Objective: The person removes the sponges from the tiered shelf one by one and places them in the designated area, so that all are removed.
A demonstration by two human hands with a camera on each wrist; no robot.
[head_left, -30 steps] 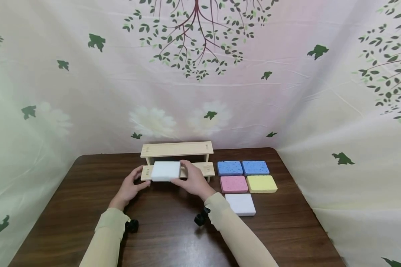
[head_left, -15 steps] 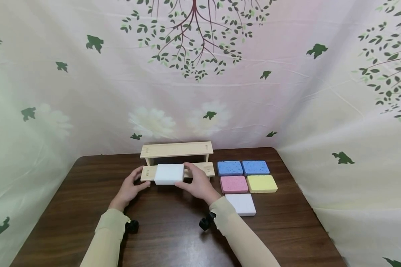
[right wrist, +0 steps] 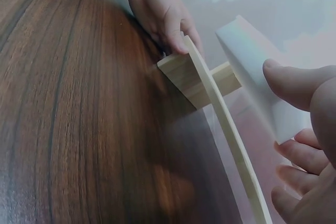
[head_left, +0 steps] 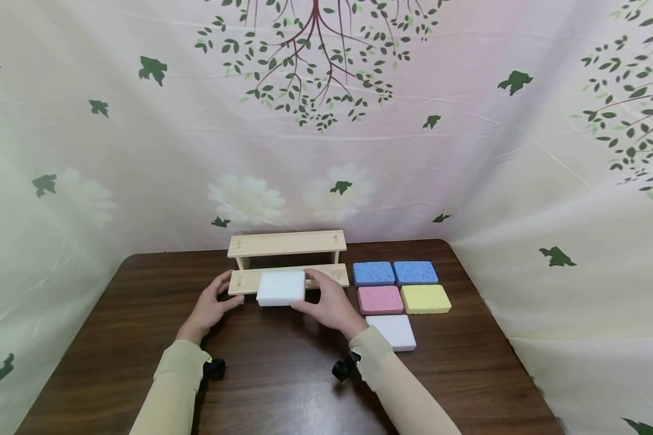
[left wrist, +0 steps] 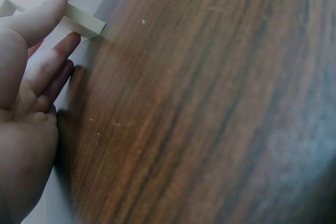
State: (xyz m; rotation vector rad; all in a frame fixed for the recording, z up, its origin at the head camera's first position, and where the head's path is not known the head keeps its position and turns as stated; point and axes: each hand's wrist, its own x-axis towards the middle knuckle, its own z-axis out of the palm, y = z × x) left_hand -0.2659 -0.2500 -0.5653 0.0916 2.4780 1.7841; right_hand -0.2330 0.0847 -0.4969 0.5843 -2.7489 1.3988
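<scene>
My right hand [head_left: 331,305] pinches a white block-shaped sponge [head_left: 280,288] by its right end, thumb in front and fingers behind. The sponge is over the front edge of the lower step of a two-step wooden stand [head_left: 287,243]. In the right wrist view the sponge [right wrist: 254,69] is tilted and apart from the board's edge. My left hand [head_left: 207,311] holds the left end of the lower step. The left wrist view has its thumb in front of the wooden end [left wrist: 86,22] and fingers beyond; the exact contact is partly hidden.
Right of the stand lie two blue sponges [head_left: 373,273], a pink sponge [head_left: 380,300], a yellow sponge [head_left: 426,299] and a second white sponge [head_left: 395,333], partly covered by the right sleeve. A patterned cloth [head_left: 283,151] hangs behind the dark wooden table [head_left: 272,380].
My right hand has moved the white sponge to the right and toward me, from over the lower step to its front edge. The left hand has stayed in place.
</scene>
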